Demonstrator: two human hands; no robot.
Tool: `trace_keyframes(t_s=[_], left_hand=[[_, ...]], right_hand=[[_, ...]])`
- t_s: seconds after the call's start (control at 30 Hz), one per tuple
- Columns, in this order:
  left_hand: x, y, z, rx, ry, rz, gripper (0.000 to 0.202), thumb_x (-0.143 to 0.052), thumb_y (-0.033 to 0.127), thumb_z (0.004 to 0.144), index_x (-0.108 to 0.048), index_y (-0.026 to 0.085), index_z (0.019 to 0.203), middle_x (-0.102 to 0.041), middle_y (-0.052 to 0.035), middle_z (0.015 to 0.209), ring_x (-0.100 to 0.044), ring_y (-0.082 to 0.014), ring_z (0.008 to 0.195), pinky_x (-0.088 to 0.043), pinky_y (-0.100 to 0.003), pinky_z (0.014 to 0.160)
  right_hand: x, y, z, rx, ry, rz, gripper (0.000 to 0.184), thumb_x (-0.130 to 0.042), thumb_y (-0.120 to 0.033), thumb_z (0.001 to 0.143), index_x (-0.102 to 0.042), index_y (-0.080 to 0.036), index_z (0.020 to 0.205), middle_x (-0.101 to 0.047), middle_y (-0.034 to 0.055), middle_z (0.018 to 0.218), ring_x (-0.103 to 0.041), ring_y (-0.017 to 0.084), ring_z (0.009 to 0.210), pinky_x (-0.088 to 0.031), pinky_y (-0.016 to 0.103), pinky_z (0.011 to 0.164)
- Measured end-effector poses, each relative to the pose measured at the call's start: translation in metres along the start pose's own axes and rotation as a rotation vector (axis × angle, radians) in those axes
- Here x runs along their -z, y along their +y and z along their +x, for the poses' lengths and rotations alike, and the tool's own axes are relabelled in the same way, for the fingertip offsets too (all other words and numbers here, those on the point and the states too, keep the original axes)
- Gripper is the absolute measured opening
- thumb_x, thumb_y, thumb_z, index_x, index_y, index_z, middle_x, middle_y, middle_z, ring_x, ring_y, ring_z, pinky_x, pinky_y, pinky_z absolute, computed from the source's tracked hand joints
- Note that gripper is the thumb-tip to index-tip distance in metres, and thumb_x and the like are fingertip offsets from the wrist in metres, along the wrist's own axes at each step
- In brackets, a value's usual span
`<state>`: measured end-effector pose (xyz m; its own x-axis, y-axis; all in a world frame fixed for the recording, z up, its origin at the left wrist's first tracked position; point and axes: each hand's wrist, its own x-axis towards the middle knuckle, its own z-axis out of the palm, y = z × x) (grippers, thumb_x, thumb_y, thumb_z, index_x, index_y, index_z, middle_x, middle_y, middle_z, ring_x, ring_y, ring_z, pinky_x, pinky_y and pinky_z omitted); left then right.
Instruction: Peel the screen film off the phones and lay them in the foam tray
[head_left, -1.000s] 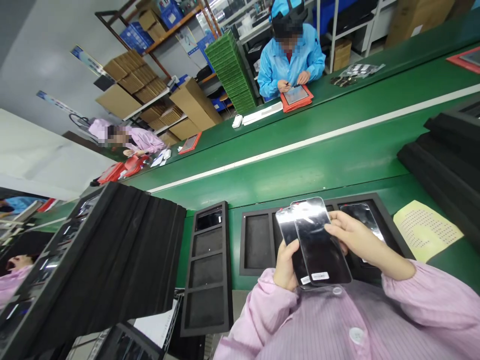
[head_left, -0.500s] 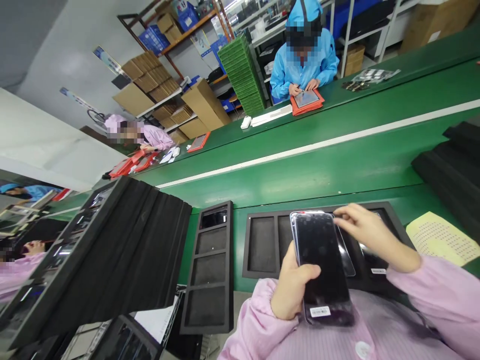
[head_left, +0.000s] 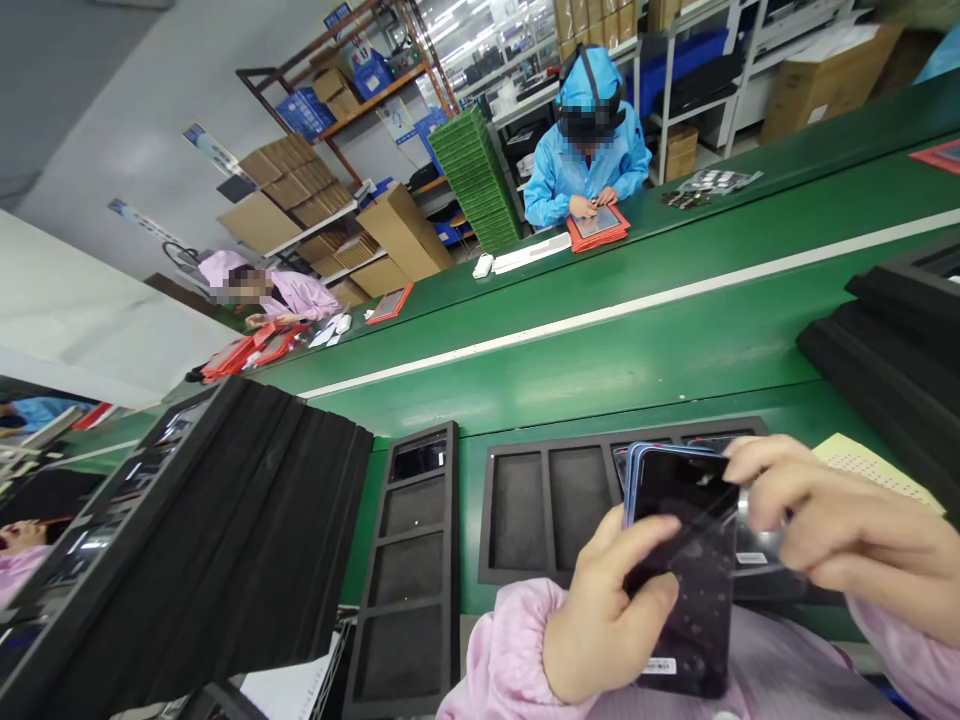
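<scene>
My left hand grips a small stack of dark smartphones, its thumb and a finger lying over the glass of the top smartphone. A white label shows near the bottom of that phone, and blue edges of another show behind it. At its upper right corner, my right hand has its fingertips pinched; whether they hold a thin film or the phone's edge I cannot make out. Beneath the hands lies a black foam tray with dark phones in its right compartments. A narrower foam tray at its left holds one phone at the far end.
Tall stacks of black foam trays stand at the left and right. A yellow printed sheet lies right of my hands. Across the green bench, a person in blue and one in pink work with red-framed items.
My left thumb and finger have moved up over the phone's glass. My right hand has come down and closer, to the phone's upper right corner. The view has shifted slightly.
</scene>
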<state>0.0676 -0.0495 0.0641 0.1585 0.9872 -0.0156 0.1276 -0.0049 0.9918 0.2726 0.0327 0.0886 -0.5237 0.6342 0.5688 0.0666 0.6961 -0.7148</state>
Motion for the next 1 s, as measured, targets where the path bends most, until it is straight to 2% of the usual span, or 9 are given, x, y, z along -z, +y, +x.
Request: trace_keyframes(t_s=[0.1,0.17,0.23,0.37,0.6,0.73,0.83,0.93,1.0], left_hand=[[0.001,0.005,0.000,-0.106,-0.034,0.181,0.027,-0.051,0.014,0.081,-0.074,0.024,0.091,-0.062,-0.0113,0.099,-0.061,-0.0204,0.083,-0.048,-0.033,0.075],[0.002,0.004,-0.001,-0.143,-0.069,0.311,0.029,-0.049,0.012,0.080,-0.074,0.023,0.089,-0.061,-0.0140,0.105,-0.061,-0.0213,0.081,-0.049,-0.033,0.070],[0.002,0.002,-0.002,-0.160,-0.116,0.416,0.033,-0.049,0.009,0.077,-0.074,0.024,0.091,-0.059,-0.0158,0.114,-0.062,-0.0243,0.086,-0.049,-0.035,0.072],[0.001,-0.002,-0.005,-0.188,-0.151,0.499,0.040,-0.050,0.003,0.071,-0.073,0.027,0.094,-0.054,-0.0148,0.128,-0.059,-0.0299,0.103,-0.049,-0.040,0.080],[0.001,0.001,-0.006,-0.152,-0.115,0.530,0.033,-0.050,0.006,0.072,-0.074,0.027,0.085,-0.058,-0.0142,0.120,-0.059,-0.0290,0.096,-0.048,-0.039,0.076],[0.007,-0.005,0.004,-0.117,-0.025,0.144,0.019,-0.054,0.017,0.075,-0.068,0.021,0.062,-0.059,-0.0088,0.082,-0.054,-0.0171,0.067,-0.043,-0.030,0.063],[0.009,-0.018,0.014,0.046,0.059,-0.369,0.032,-0.070,0.034,0.066,-0.051,0.017,0.046,-0.045,0.0004,0.055,-0.040,-0.0092,0.050,-0.033,-0.023,0.051],[0.008,-0.033,0.019,0.179,0.061,-0.760,0.049,-0.079,0.040,0.050,-0.036,0.017,0.043,-0.043,0.0025,0.049,-0.034,-0.0058,0.042,-0.022,-0.021,0.042],[0.007,-0.042,0.018,0.221,0.021,-0.871,0.053,-0.080,0.040,0.048,-0.033,0.017,0.044,-0.046,0.0014,0.050,-0.040,-0.0072,0.043,-0.023,-0.021,0.042]], right_hand=[[-0.005,0.003,-0.007,-0.294,0.321,-0.053,0.025,-0.057,-0.048,0.084,-0.063,-0.028,0.071,-0.064,0.0039,0.079,-0.063,0.021,0.079,-0.055,0.033,0.067],[-0.014,0.010,-0.006,-0.486,0.407,-0.079,0.035,-0.062,-0.060,0.075,-0.066,-0.025,0.072,-0.065,0.0041,0.077,-0.063,0.021,0.070,-0.056,0.031,0.060],[-0.021,0.017,-0.006,-0.575,0.397,-0.032,0.043,-0.064,-0.067,0.067,-0.067,-0.024,0.069,-0.065,0.0037,0.073,-0.063,0.020,0.066,-0.056,0.029,0.058],[-0.028,0.026,-0.010,-0.624,0.417,0.094,0.045,-0.068,-0.067,0.064,-0.068,-0.022,0.068,-0.067,0.0045,0.072,-0.064,0.019,0.066,-0.057,0.028,0.061],[-0.030,0.029,-0.016,-0.686,0.383,0.174,0.046,-0.069,-0.066,0.063,-0.066,-0.020,0.066,-0.067,0.0054,0.069,-0.064,0.020,0.065,-0.056,0.029,0.060],[-0.031,0.020,-0.010,-0.620,0.424,0.044,0.042,-0.066,-0.063,0.068,-0.065,-0.022,0.068,-0.066,0.0033,0.069,-0.064,0.019,0.062,-0.055,0.028,0.057],[-0.030,0.005,-0.003,-0.467,0.370,-0.056,0.027,-0.061,-0.049,0.079,-0.067,-0.023,0.077,-0.065,0.0024,0.072,-0.063,0.017,0.064,-0.054,0.027,0.056],[-0.030,-0.009,0.004,-0.296,0.288,-0.110,0.015,-0.060,-0.036,0.083,-0.069,-0.024,0.085,-0.065,0.0022,0.073,-0.063,0.016,0.065,-0.054,0.025,0.056],[-0.031,-0.016,0.006,-0.218,0.253,-0.129,0.013,-0.060,-0.030,0.084,-0.069,-0.025,0.090,-0.065,0.0016,0.073,-0.062,0.015,0.064,-0.052,0.023,0.053]])
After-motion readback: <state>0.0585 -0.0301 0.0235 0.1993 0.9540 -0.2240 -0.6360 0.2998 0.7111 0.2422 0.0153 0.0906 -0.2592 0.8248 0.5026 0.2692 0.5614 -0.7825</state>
